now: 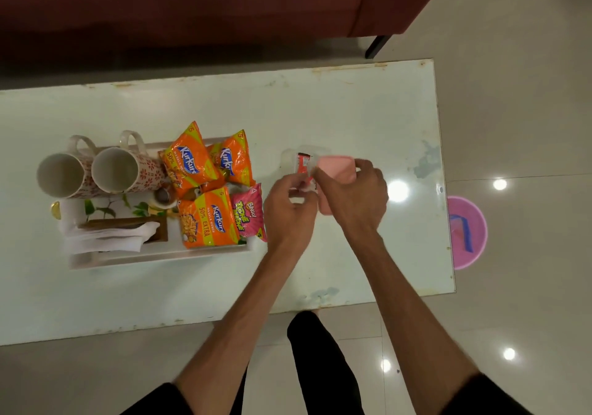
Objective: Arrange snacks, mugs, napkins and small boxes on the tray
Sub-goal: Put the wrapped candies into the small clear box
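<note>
A white tray sits at the table's left. It carries two patterned mugs, a wooden holder with white napkins, three orange snack bags and a pink snack bag. To the tray's right, a small clear plastic box with a red wrapper inside rests on the table. My right hand grips its pink lid, held tilted over the box. My left hand pinches the box's near edge.
The glass-topped table ends at the right near a pink bin on the floor. A dark red sofa stands beyond the far edge. My legs stand at the near edge.
</note>
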